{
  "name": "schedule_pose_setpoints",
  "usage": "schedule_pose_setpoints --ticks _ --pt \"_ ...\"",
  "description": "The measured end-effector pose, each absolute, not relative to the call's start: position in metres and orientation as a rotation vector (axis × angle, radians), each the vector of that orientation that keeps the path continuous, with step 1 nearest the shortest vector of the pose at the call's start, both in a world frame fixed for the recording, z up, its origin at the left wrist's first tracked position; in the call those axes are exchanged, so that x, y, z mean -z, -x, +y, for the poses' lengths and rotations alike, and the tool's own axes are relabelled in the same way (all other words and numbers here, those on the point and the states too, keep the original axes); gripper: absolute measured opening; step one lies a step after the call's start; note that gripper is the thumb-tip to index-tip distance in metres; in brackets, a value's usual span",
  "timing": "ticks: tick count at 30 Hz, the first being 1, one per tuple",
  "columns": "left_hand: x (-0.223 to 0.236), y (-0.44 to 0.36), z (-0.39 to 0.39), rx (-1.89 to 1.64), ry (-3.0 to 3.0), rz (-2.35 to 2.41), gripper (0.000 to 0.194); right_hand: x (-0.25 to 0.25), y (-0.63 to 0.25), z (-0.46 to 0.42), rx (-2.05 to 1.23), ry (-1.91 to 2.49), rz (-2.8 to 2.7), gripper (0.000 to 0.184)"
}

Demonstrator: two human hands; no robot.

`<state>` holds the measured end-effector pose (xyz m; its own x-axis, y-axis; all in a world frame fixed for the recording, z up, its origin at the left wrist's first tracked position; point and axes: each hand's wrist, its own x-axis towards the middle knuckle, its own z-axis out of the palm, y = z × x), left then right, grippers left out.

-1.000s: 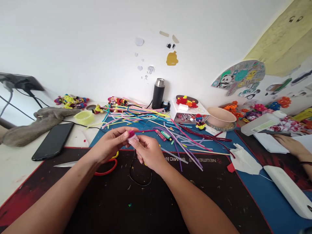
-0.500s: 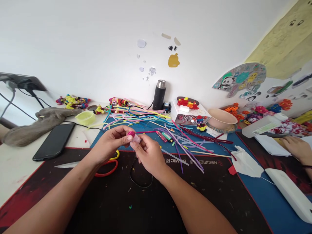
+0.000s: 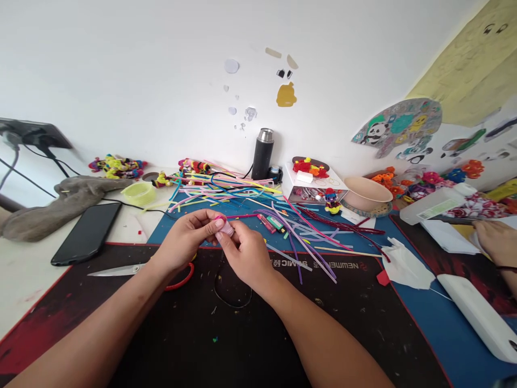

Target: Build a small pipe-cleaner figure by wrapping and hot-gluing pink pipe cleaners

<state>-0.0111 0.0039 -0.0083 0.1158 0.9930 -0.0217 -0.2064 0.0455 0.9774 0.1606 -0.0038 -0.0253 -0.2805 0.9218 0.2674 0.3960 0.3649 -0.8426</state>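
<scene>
The left hand (image 3: 189, 235) and right hand (image 3: 251, 254) jointly pinch a pale-pink and magenta pipe-cleaner piece (image 3: 228, 229) above the black mat (image 3: 242, 339). Its compact body appears formed; handling seems unfinished, as it is not yet set down. Loose pipe cleaners (image 3: 226, 188) lie beyond

Held piece (image 3: 227, 229): magenta and pale pink. Scissors (image 3: 117, 270): silver blade, red handle. Flask (image 3: 263, 156): I read, remotely, black with silver cap. Small blocks (image 3: 276, 224), 2: red, green. Desk mat (image 3: 194, 334): black, red edging. Wall sticker (image 3: 398, 128): grey, multicoloured print.
</scene>
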Motion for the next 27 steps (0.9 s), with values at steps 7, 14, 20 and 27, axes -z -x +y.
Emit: schedule_pose_setpoints --ticks 7,14,20,27 --pt "0.012 0.014 0.002 -1.215 -1.157 0.983 0.032 0.02 -0.161 -0.006 -0.851 1.158 -1.879 0.024" --pt "0.009 0.016 0.0 -1.206 -1.144 0.992 0.035 0.019 -0.162 -0.008 -0.754 1.168 -1.957 0.024" --pt "0.003 0.012 -0.003 -1.21 -1.08 1.015 0.04 0.018 -0.16 -0.009 -0.612 1.291 -2.106 0.025" --pt "0.004 0.011 -0.004 -1.185 -1.013 1.012 0.04 0.015 -0.159 -0.01 -0.627 1.338 -2.171 0.025"
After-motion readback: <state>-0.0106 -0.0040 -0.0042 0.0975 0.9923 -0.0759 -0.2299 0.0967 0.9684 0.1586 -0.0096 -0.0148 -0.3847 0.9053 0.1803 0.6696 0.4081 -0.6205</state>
